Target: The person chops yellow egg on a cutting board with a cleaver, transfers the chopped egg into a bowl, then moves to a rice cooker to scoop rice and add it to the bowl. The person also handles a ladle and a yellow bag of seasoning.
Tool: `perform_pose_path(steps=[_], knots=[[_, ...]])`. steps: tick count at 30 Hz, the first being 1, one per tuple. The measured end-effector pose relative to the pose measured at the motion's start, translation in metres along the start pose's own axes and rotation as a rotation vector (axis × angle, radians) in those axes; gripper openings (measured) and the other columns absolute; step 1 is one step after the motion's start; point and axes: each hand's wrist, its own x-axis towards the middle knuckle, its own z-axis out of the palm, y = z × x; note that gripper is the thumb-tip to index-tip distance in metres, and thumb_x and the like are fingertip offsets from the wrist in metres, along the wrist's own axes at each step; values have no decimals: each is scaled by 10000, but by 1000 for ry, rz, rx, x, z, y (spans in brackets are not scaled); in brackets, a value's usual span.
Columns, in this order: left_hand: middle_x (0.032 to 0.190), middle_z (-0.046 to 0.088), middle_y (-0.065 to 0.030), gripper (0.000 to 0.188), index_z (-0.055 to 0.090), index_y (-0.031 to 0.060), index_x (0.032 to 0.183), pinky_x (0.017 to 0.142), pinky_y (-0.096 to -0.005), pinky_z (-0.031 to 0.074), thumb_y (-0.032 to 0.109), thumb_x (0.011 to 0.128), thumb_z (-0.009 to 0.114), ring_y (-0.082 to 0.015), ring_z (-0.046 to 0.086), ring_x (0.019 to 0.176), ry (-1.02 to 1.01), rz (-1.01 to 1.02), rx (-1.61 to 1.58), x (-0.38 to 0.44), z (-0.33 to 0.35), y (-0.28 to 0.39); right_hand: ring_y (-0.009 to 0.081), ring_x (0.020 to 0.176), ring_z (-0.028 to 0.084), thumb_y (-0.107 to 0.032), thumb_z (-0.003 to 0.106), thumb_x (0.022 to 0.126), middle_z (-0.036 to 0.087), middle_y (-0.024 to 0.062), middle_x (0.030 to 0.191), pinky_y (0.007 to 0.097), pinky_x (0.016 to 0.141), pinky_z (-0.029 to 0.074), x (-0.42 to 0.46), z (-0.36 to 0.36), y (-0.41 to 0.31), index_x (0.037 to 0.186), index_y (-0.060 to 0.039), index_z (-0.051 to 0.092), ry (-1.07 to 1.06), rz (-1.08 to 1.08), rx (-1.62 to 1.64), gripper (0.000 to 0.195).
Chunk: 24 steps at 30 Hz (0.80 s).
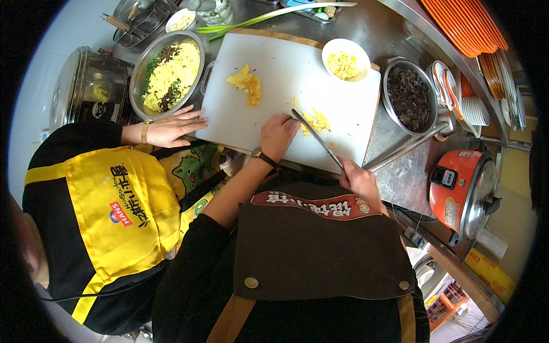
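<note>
My right hand [359, 178] is closed around the handle of a kitchen knife [316, 138], whose blade slants up and left across the white cutting board [274, 55]. Close beside the blade, my left hand [279, 133] rests with curled fingers on the board; whatever lies under its fingertips is hidden. Chopped yellow food, looking like cooked egg, forms a small pile [317, 121] just past the blade. Larger pieces of the same yellow food [248, 84] lie on the board's left part. A white bowl [363, 51] of chopped yellow pieces stands on its upper right corner.
A co-worker's hand [173, 127] touches the board's left edge. Beside it stands a steel bowl [136, 88] of yellow, green and dark food. A metal pot [387, 96] of dark chopped food stands right, a long metal handle [405, 148] below it, and a red rice cooker [446, 184] farther right.
</note>
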Motion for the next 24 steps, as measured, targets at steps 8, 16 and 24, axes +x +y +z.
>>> perform_pose_path(steps=[8, 16, 24], knots=[[843, 606, -66, 110, 647, 71, 845, 656, -369, 486, 137, 762, 673, -271, 582, 754, -6, -18, -103, 0, -4, -3, 312, 659, 639, -44, 581, 732, 642, 136, 939, 398, 566, 531, -12, -14, 8, 1210, -98, 514, 54, -30, 59, 486], [810, 596, -73, 78, 639, 64, 810, 660, -371, 485, 122, 766, 666, -271, 583, 757, 21, 13, -76, -1, 0, -7, 345, 691, 637, -40, 543, 763, 644, 153, 909, 417, 615, 534, 0, -7, 9, 1180, -115, 523, -54, 21, -9, 425], [832, 623, -72, 85, 661, 81, 875, 640, -344, 487, 102, 795, 642, -256, 611, 729, 77, -95, -194, 7, -17, -2, 332, 745, 647, 21, 574, 738, 645, 180, 923, 389, 626, 532, -26, -14, 26, 1161, -73, 549, 55, -14, 85, 434]])
